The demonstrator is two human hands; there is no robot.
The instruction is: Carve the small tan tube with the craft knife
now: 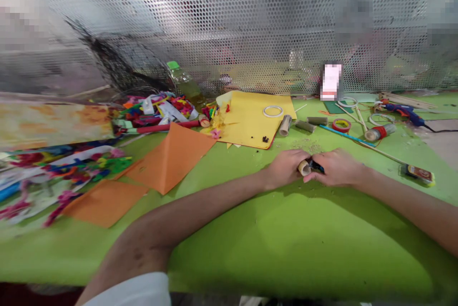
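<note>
My left hand (286,168) is closed around a short tan bamboo tube (304,168), whose open end faces me. My right hand (334,167) meets it and grips a small dark tool (317,166), pressed near the tube; the fingers hide most of it, so its kind does not show. Pale shavings (306,144) are scattered on the green tabletop just beyond both hands. Behind them lie more short tubes, one upright-leaning pale tube (285,125) and two darker greenish ones, including a dark tube (317,120).
Yellow paper (246,115) carries a white ring (273,111). Orange sheets (171,158) and heaps of coloured pipe cleaners (103,163) lie left. Rightward are red tape (341,126), a blue glue gun (404,111) with its cord, and sticks. A perforated metal screen (229,24) rises behind.
</note>
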